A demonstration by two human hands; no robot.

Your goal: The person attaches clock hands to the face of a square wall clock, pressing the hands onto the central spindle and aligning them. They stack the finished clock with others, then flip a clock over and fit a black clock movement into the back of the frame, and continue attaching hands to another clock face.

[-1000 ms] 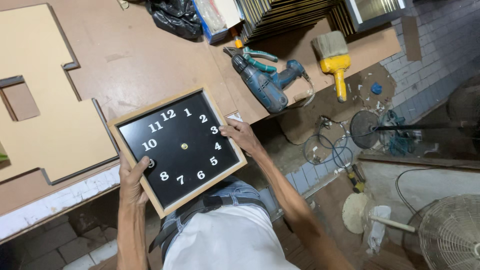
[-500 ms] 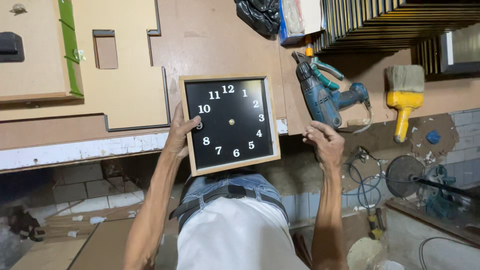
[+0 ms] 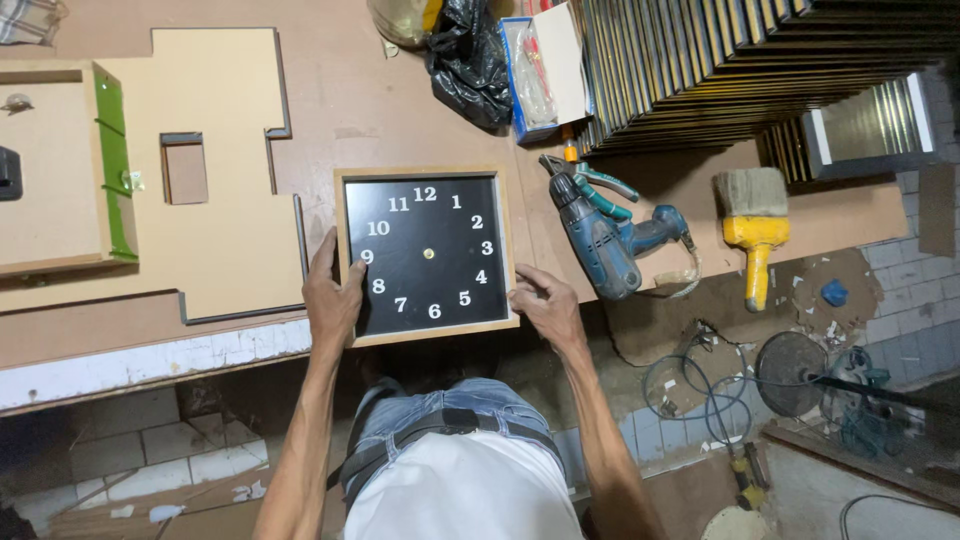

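Note:
A square clock (image 3: pixel 427 254) with a black face, white numerals and a light wooden frame lies flat at the front edge of the brown workbench (image 3: pixel 370 110). It has no hands fitted, only a small brass centre. My left hand (image 3: pixel 333 293) grips the frame's lower left side, thumb over the face. My right hand (image 3: pixel 541 302) holds the lower right corner of the frame.
A blue power drill (image 3: pixel 600 228) lies just right of the clock, a yellow-handled brush (image 3: pixel 755 228) further right. Cut fibreboard panels (image 3: pixel 215 220) lie to the left. A stack of dark frames (image 3: pixel 740 70), a black bag (image 3: pixel 470 60) and a box sit behind. Cables lie on the floor.
The clock has turned from tilted to square with the bench edge and now lies flat on it. Both hands have stayed on its left and right sides.

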